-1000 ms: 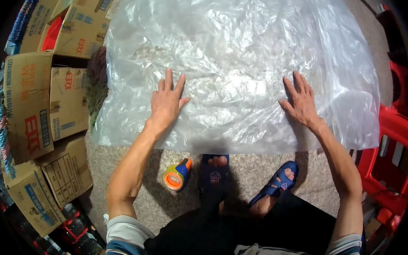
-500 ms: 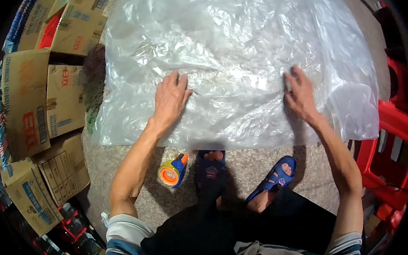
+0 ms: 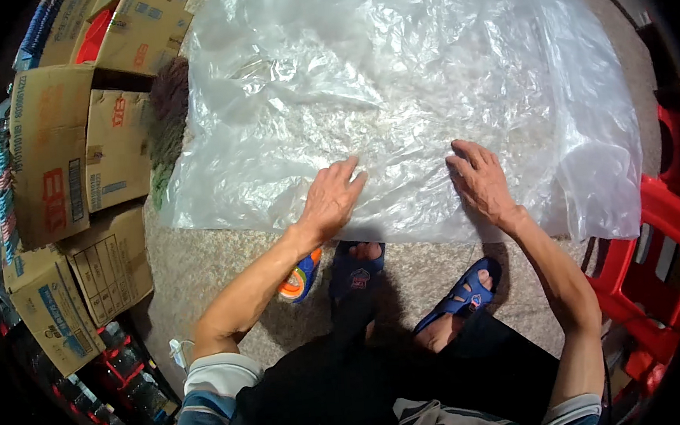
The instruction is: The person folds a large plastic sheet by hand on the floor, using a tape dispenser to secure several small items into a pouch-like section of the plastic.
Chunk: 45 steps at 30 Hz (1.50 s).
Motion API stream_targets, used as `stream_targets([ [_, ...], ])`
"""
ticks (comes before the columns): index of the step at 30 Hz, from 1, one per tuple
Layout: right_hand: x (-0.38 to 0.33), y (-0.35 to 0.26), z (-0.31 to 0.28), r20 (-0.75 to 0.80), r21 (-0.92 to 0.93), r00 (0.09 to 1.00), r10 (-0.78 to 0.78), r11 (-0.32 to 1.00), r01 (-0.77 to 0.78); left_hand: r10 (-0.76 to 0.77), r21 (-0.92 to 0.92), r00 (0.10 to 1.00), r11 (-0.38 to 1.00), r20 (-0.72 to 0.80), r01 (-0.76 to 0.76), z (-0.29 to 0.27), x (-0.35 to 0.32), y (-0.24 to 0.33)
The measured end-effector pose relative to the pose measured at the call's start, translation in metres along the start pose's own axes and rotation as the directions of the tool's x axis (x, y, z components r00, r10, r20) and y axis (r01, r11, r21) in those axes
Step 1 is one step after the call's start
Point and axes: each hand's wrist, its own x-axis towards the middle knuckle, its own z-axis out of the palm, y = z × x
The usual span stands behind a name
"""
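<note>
A large, wrinkled sheet of clear plastic film (image 3: pixel 394 77) lies spread on the speckled floor in front of me. On its near half rests my left hand (image 3: pixel 331 197), fingers stretched out and pointing inward. My right hand (image 3: pixel 480 179) is over the film to the right, its fingers spread and slightly bent. Neither hand grips anything. Partly behind my left forearm sits an orange and blue tape dispenser (image 3: pixel 303 277), near my feet in blue sandals (image 3: pixel 462 297).
Cardboard boxes (image 3: pixel 52 152) are stacked along the left, with crates of bottles (image 3: pixel 127 366) below them. A dark purple and green bundle (image 3: pixel 170 129) touches the film's left edge. On the right stands a red plastic stool (image 3: pixel 650 256).
Both hands have moved inward and nearer to me over the film, so they are closer together. My left forearm now covers part of the tape dispenser.
</note>
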Motion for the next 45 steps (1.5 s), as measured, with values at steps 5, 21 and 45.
stream_targets([
  [5, 0.006, 0.005, 0.011, -0.123, 0.009, 0.992, -0.008, 1.0, 0.01, 0.029, -0.105, 1.0, 0.994, 0.01, -0.028, 0.001, -0.026, 0.016],
  [21, -0.005, 0.078, 0.003, -0.099, -0.205, 0.973, 0.207, 0.953, -0.223, -0.401, 0.218, 0.916, 0.895, 0.006, 0.39, -0.012, -0.034, -0.072],
  [45, -0.027, -0.062, 0.016, 0.272, 0.074, 0.962, -0.024, 0.997, 0.003, -0.24, 0.073, 0.968, 0.967, -0.077, 0.246, -0.014, -0.01, -0.035],
])
